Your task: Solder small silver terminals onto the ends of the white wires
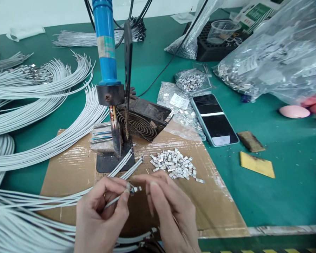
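Observation:
In the middle foreground my left hand pinches a thin white cable close to its end. A small silver metal connector piece sticks out past the pinching fingertips, at the cable's tip. My right hand is just to the right, its index finger stretched toward the left fingertips and its thumb apart from that fingertip. I see nothing held in it. Beyond the hands, several cable ends with bared tips lie on the cardboard. A pile of small silver connector pieces lies to their right.
A blue-handled soldering iron stands upright over a soot-marked metal block, beside a black fan. Cable bundles fill the left side. A phone, bags of metal parts and a yellow sponge lie at right.

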`<action>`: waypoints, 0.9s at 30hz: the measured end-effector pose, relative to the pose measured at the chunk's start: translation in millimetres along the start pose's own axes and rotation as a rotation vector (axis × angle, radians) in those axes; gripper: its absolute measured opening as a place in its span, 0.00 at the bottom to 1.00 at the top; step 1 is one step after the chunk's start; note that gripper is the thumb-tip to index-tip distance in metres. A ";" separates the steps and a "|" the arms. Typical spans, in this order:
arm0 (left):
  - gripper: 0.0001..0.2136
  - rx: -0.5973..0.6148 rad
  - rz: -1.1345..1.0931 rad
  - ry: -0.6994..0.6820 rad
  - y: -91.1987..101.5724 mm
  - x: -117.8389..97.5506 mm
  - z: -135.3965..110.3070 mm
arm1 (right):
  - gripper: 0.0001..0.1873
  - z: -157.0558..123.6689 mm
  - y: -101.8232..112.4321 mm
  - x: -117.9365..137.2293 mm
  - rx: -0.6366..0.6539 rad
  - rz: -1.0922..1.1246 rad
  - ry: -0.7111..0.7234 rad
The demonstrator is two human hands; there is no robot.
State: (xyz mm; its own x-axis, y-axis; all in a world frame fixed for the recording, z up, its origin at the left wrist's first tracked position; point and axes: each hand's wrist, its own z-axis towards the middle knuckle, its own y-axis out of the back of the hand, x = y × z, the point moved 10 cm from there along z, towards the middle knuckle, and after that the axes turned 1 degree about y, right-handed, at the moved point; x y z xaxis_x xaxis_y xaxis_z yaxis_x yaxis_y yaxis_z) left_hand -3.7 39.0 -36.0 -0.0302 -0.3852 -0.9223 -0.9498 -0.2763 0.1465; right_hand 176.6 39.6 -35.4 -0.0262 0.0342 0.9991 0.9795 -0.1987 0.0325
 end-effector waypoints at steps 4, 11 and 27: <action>0.06 -0.010 0.031 -0.014 2.1 0.5 5.4 | 0.18 -6.2 6.2 -6.8 -0.029 -0.087 -0.031; 0.06 -0.036 0.014 -0.028 7.7 -0.6 15.6 | 0.14 -0.8 1.8 8.9 -0.041 -0.283 0.024; 0.05 -0.093 -0.005 -0.071 11.4 -16.3 29.5 | 0.12 11.6 -19.6 15.3 -0.027 -0.137 0.052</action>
State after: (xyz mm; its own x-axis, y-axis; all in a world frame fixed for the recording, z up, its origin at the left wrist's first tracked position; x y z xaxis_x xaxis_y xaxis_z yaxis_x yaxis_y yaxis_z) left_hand -23.2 68.1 -29.8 -0.0507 -0.3213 -0.9456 -0.9170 -0.3601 0.1715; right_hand 159.4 55.4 -21.1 -0.1698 0.0124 0.9854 0.9604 -0.2221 0.1683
